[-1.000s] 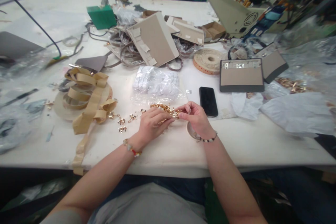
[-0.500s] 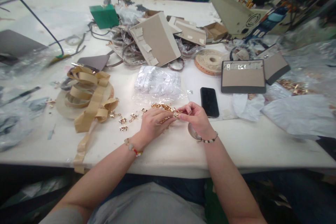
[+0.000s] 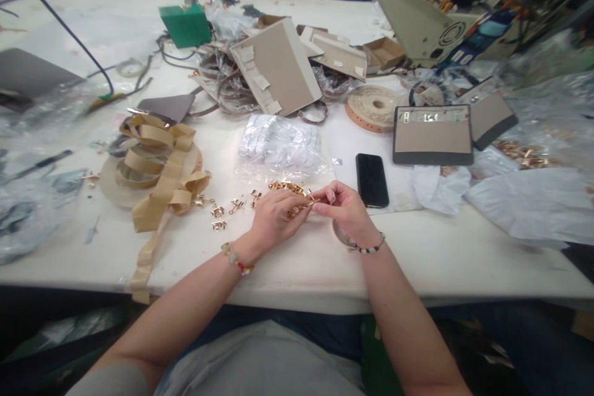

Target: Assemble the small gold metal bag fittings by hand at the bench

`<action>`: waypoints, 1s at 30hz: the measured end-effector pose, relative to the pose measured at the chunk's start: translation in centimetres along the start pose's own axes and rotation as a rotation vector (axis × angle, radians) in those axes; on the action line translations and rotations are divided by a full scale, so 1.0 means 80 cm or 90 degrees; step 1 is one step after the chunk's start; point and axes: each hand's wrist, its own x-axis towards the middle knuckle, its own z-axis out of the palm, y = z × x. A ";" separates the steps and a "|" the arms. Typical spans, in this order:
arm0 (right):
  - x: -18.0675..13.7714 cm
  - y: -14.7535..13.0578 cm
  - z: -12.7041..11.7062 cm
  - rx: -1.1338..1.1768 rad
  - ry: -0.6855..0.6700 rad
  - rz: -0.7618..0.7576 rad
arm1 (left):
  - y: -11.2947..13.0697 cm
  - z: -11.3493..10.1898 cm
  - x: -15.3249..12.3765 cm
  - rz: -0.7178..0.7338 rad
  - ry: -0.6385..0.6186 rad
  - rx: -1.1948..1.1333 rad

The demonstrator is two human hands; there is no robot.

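Gold fitting [image 3: 314, 202] sits pinched between nearly closed left hand [image 3: 276, 215] and right hand [image 3: 347, 210].

– Item one?
– Gold-toned fitting [image 3: 313, 202], small, shiny; pinched between the fingertips of left hand [image 3: 275, 216] and right hand [image 3: 346, 210]; outline partly covered.
– Item two?
– Pile of gold-toned pieces [image 3: 286, 186], heaped, partly behind left hand.
– Item three?
– Loose pieces [image 3: 218, 224], pronged, scattered left of pile.
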 end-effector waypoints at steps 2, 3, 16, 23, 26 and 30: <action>0.000 0.003 0.000 -0.008 -0.005 0.001 | 0.001 -0.001 0.000 -0.007 0.010 -0.017; 0.000 0.004 -0.001 -0.011 -0.007 0.002 | 0.001 -0.001 0.001 -0.010 0.016 -0.028; -0.001 -0.001 0.001 0.011 -0.018 -0.013 | -0.002 -0.002 0.001 0.036 0.048 -0.078; -0.003 0.004 0.001 -0.041 -0.047 -0.039 | -0.004 -0.005 0.001 0.035 0.059 -0.096; -0.004 0.005 0.002 -0.066 -0.066 -0.066 | -0.003 -0.005 0.001 0.014 0.054 -0.103; -0.005 0.007 0.002 -0.089 -0.049 -0.069 | -0.001 -0.007 0.002 -0.015 0.024 -0.100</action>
